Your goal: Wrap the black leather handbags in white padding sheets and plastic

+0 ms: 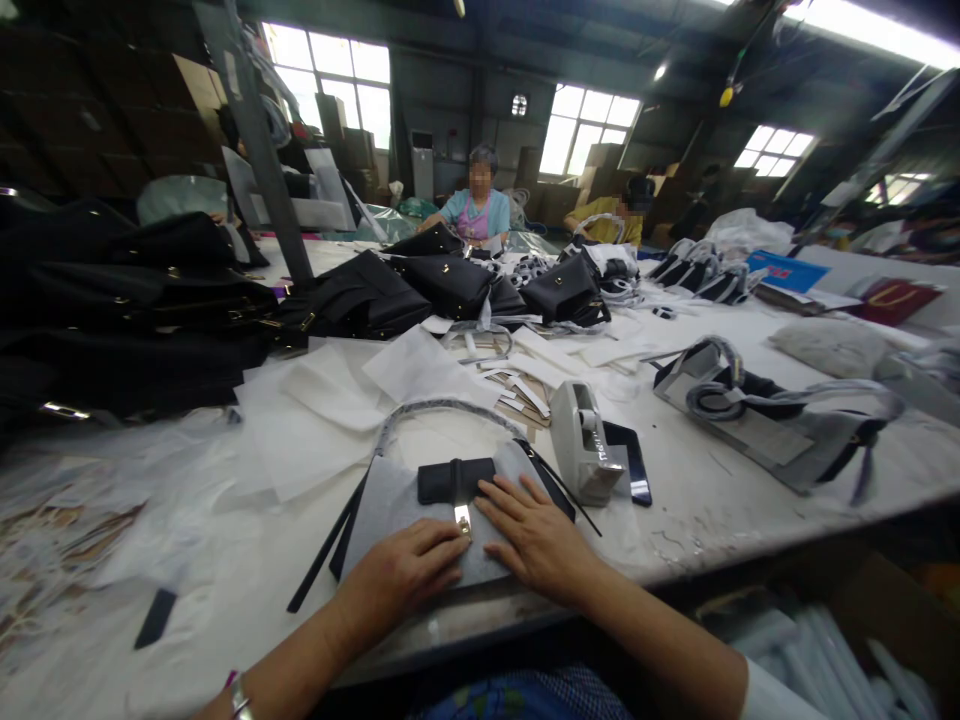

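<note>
A black handbag (420,515) wrapped in grey tissue lies flat on the white table (697,500) in front of me, its wrapped handle arching away. A black flap with a gold clasp (463,519) shows at its middle. My left hand (405,575) rests on the lower left of the wrapped bag with fingers curled, fingertips beside the clasp. My right hand (532,535) lies flat on the bag's right side, fingers stretched out toward the flap. Neither hand holds anything.
A grey tape dispenser (589,445) stands just right of the bag, a black phone-like slab (630,460) behind it. Another wrapped bag (772,420) lies right. Tissue sheets (322,410) spread left, black handbags (127,310) pile beyond. Two people sit at the far side.
</note>
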Demonstrator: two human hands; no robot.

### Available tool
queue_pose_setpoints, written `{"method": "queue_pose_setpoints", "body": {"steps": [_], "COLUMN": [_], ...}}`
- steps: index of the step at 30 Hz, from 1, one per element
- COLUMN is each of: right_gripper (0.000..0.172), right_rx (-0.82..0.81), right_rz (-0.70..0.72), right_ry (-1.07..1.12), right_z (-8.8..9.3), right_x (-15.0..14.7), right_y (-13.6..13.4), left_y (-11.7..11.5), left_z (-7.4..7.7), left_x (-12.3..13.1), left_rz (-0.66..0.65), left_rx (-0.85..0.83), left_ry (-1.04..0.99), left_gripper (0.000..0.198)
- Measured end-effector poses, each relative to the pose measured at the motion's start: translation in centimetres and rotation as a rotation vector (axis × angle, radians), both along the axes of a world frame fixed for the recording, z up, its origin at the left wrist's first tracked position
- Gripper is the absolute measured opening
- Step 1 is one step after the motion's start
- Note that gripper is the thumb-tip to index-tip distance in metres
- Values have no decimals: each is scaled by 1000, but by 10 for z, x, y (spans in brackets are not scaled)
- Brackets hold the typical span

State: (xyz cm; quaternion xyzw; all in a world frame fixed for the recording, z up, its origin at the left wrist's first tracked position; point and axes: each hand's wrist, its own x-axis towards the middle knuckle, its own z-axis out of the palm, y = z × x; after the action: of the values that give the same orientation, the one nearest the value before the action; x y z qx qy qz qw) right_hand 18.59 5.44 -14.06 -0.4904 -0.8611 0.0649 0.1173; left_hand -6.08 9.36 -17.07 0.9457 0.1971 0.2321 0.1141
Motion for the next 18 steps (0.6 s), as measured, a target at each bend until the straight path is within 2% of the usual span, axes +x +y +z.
{"method": "queue_pose_setpoints", "body": {"steps": [6, 11, 14, 16, 18], "right_gripper": [54, 54, 53, 50, 39], "right_rx": [-28, -42, -92, -153, -231], "right_rz": [-19, -16, -18, -4, 39], "right_ry": [-38, 45, 85, 89, 84], "right_z": [-17, -16, -6, 7, 24], "right_x": [8, 7, 7, 8, 12], "right_y": [-5, -8, -8, -1, 16], "left_y": [-13, -20, -16, -13, -8], "left_z": [4, -14, -27, -30, -32], "left_x": [18, 23, 20, 17, 14], "left_rz": [123, 157, 177, 182, 169], "left_rx": [63, 266, 408, 476, 526], "left_ry": [34, 17, 30, 72, 112], "left_gripper": [23, 25, 33, 36, 38]}}
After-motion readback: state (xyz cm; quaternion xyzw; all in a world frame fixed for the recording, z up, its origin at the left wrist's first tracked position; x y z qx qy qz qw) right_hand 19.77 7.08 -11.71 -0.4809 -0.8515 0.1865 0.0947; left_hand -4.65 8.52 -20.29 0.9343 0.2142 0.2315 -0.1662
